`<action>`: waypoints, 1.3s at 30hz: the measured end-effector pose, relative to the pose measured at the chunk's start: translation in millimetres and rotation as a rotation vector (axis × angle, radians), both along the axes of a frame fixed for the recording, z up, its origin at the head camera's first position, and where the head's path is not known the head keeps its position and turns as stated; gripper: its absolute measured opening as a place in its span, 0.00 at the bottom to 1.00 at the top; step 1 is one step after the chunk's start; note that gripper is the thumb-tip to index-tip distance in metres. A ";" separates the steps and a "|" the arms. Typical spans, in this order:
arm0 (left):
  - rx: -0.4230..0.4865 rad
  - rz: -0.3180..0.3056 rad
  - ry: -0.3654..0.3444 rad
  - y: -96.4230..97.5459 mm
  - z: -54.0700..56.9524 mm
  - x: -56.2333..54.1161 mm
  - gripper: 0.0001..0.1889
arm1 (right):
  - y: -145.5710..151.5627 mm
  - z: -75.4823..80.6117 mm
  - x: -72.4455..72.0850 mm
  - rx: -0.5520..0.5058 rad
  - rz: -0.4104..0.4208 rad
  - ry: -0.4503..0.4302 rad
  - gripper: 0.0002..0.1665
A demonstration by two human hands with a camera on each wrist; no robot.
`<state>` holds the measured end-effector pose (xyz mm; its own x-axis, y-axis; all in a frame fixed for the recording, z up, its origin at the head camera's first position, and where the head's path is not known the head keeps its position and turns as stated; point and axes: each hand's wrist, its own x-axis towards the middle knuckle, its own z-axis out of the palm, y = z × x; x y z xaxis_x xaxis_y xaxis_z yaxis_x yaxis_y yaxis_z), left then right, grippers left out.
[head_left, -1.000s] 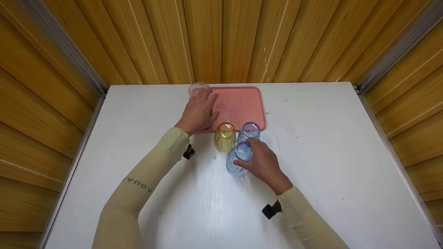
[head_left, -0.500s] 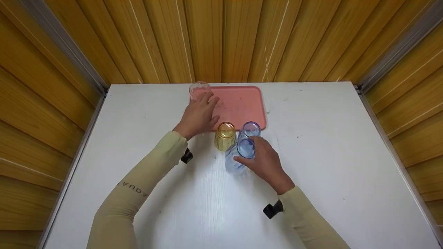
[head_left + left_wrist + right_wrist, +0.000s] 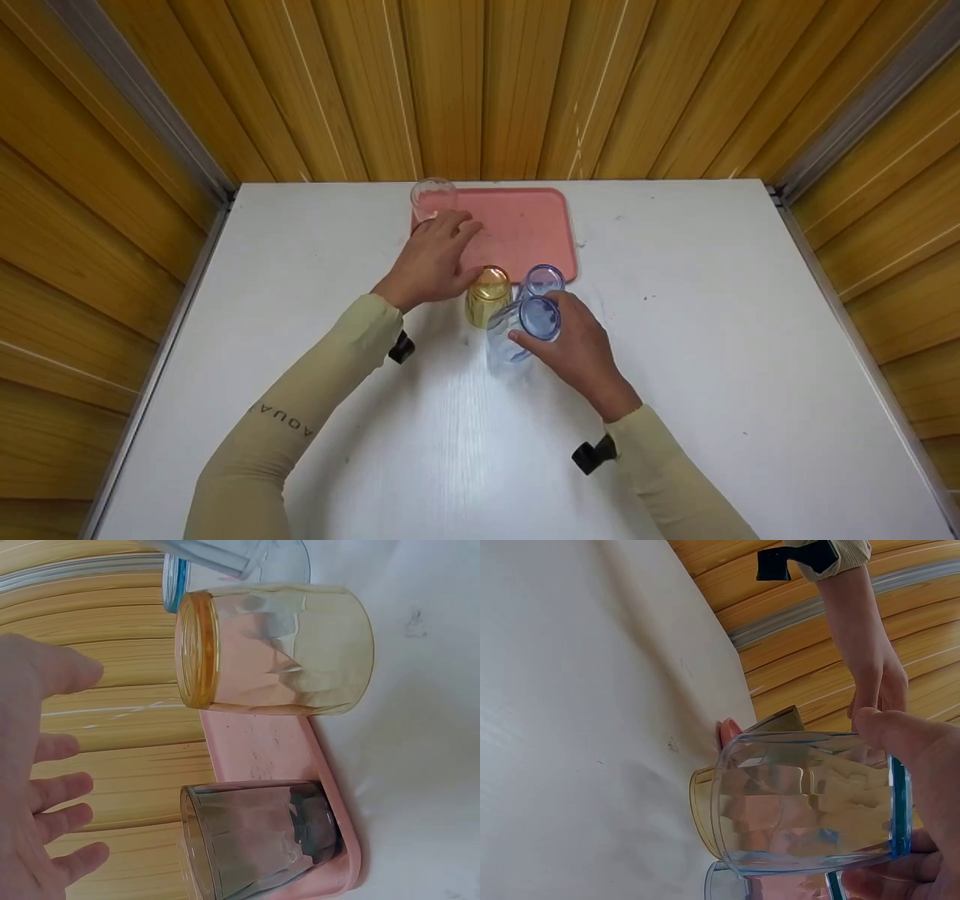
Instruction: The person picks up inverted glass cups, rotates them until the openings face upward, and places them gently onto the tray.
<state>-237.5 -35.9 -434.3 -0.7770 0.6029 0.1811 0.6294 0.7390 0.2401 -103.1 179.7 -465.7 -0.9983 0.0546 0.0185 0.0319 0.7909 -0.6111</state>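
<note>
My right hand (image 3: 581,352) grips a clear blue glass (image 3: 506,334), tilted with its thick base up. In the right wrist view, thumb and fingers hold this blue glass (image 3: 802,802) near its base. A yellow glass (image 3: 487,304) stands upside down at the tray's front edge, beside a second blue glass (image 3: 544,281), also upside down. My left hand (image 3: 431,262) hangs over the tray's left part, fingers spread and holding nothing, its thumb overlapping the yellow glass's base. In the left wrist view a grey glass (image 3: 262,840) stands upright on the tray; the left hand mostly hides it from the head view.
A pink tray (image 3: 525,232) lies at the back of the white table (image 3: 697,315). A clear glass (image 3: 433,196) stands at the tray's back left corner. Wood-patterned walls (image 3: 510,90) enclose the table behind and on both sides.
The right hand has raised and tilted the blue glass, its base shifting right and away from me. My left hand has drawn back from the clear glass toward the yellow one.
</note>
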 end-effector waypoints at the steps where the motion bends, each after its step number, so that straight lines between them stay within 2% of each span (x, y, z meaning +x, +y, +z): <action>1: 0.004 -0.008 0.000 -0.6 -0.7 0.2 0.36 | -0.1 0.3 -0.1 -0.006 -0.007 -0.003 0.50; 6: 0.022 -0.084 -0.033 -3.3 -4.5 1.7 0.38 | -0.5 1.5 -0.3 -0.038 -0.037 -0.001 0.50; 9: 0.024 -0.134 -0.098 -4.6 -5.2 3.8 0.41 | -0.6 2.2 0.1 -0.057 -0.043 0.013 0.49; 12: 0.029 -0.158 -0.165 -5.7 -5.7 6.3 0.44 | -0.6 2.5 0.6 -0.063 -0.046 0.029 0.48; 20: 0.050 -0.181 -0.221 -6.2 -9.7 9.3 0.49 | 0.2 3.2 0.4 -0.101 -0.049 0.090 0.48; 29: 0.076 -0.170 -0.286 -2.6 -12.0 14.8 0.52 | 1.2 2.3 -0.1 -0.169 -0.054 0.141 0.50; 39: 0.066 -0.223 -0.286 1.3 -17.4 21.1 0.53 | -0.8 1.3 -0.6 -0.209 -0.058 0.197 0.49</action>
